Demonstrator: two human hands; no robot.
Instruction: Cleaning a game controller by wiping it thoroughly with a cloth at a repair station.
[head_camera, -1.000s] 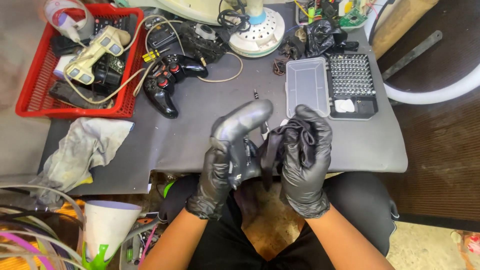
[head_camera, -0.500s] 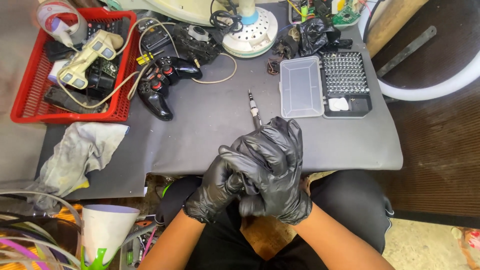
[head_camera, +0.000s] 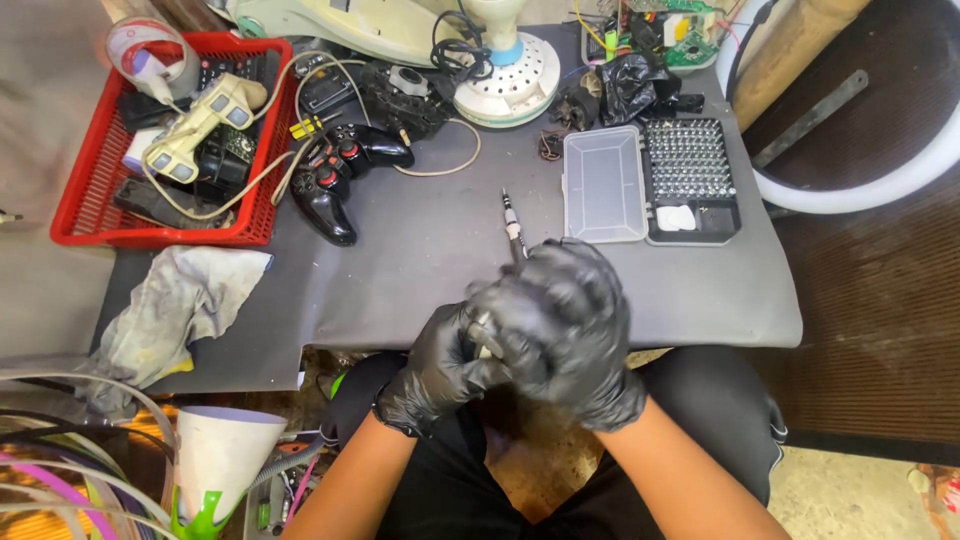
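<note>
Both my hands wear black gloves and are pressed together over the front edge of the grey table mat (head_camera: 420, 290). My right hand (head_camera: 570, 320) lies on top and wraps around the fingers of my left hand (head_camera: 435, 370), whose fingers are curled. A small pale spot shows between the fingers; I cannot tell what it is. A slim screwdriver (head_camera: 512, 218) lies on the mat just beyond my right hand, apart from it.
An open bit case (head_camera: 650, 180) lies behind the hands. A black game controller (head_camera: 335, 170) and cables lie left of centre. A red basket (head_camera: 90, 200) of electronics stands far left, a dirty rag (head_camera: 170, 310) at the left front, a white fan base (head_camera: 510, 75) at the back.
A second ago my hands were raised apart over the mat, stretching a glove on the left hand. They have since come together and dropped toward the table's front edge.
</note>
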